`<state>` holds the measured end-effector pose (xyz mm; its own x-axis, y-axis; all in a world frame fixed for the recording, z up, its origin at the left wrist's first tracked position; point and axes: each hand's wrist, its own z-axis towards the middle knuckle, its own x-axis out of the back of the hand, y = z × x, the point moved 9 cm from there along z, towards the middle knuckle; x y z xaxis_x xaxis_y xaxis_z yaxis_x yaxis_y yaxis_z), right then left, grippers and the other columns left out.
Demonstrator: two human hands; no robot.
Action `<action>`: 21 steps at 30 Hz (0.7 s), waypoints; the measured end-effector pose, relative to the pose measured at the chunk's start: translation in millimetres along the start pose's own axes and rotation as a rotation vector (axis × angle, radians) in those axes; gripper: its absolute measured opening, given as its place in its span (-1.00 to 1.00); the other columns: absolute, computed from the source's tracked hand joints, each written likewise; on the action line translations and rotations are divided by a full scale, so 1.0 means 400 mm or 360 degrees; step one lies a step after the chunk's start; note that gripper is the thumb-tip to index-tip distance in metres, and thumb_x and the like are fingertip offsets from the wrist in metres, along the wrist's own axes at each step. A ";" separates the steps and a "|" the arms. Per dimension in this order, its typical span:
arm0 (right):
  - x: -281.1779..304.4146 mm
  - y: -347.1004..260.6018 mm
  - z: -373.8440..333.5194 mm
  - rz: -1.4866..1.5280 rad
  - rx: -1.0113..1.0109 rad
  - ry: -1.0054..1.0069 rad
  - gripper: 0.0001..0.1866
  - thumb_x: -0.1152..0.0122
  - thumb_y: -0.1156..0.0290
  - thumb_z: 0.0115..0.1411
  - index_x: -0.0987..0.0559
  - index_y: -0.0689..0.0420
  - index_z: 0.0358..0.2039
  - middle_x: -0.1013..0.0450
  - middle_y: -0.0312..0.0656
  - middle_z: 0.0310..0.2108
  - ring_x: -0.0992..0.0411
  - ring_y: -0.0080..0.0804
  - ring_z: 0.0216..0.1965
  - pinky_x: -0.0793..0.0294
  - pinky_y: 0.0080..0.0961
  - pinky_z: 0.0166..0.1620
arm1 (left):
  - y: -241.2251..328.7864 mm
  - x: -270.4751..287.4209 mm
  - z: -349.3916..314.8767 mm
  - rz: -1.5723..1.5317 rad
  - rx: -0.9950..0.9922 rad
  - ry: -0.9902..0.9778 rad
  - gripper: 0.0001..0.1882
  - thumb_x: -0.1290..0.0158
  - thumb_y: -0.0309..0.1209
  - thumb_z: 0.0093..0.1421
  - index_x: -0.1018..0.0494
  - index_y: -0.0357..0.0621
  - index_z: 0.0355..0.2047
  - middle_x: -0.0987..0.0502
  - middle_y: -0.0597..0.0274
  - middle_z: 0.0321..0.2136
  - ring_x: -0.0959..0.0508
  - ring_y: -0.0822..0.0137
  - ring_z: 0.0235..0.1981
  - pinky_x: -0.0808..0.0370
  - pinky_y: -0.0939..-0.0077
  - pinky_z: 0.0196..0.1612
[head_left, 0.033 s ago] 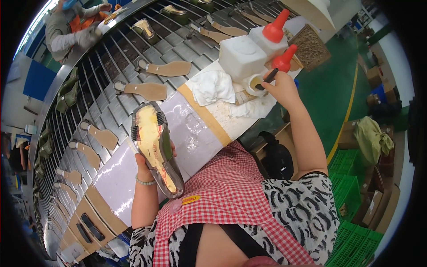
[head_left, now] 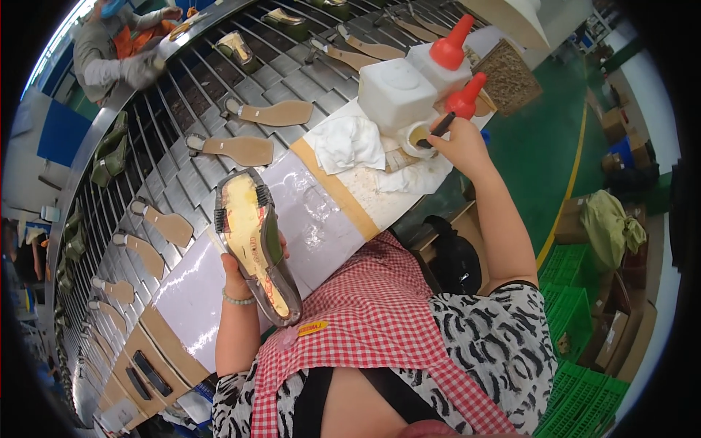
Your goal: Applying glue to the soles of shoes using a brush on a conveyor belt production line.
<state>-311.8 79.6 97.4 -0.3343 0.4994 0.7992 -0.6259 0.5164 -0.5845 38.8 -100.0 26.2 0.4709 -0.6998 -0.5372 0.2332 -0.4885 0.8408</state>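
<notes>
Brush to the jar on our right, upturned shoe held fast on our left!
Our left hand (head_left: pixel 237 271) grips the green shoe (head_left: pixel 250 223) around its middle, fingers showing at both sides, its pale underside facing up above the glossy white sheet (head_left: pixel 314 219); over here our right hand (head_left: pixel 466 142) pinches a black-handled brush (head_left: pixel 442 124) between closed fingers, the lower end at the mouth of the white jar (head_left: pixel 411 146), and we spot a crumpled cloth (head_left: pixel 349 144) just beside that, tan soles (head_left: pixel 244 150) lying on the metal conveyor (head_left: pixel 186 175) beyond.
</notes>
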 end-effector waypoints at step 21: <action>-0.178 0.252 -0.108 0.2635 -0.1383 0.0283 -0.75 -0.38 0.23 0.02 -0.51 0.06 -0.42 -0.46 -0.31 -0.50 -0.47 -0.41 -0.39 -0.42 -0.62 -0.42 | -0.011 -0.023 -0.007 0.0041 0.0132 -0.0088 0.27 0.09 0.58 -0.28 -0.17 -0.40 0.10 -0.45 0.07 -0.36 -0.52 0.33 -0.43 -0.50 0.54 -0.42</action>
<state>-320.7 126.0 -24.6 -0.0442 0.8249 -0.5636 0.7162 -0.3671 -0.5935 35.9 -90.0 27.7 0.4275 -0.7394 -0.5201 0.1492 -0.5097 0.8473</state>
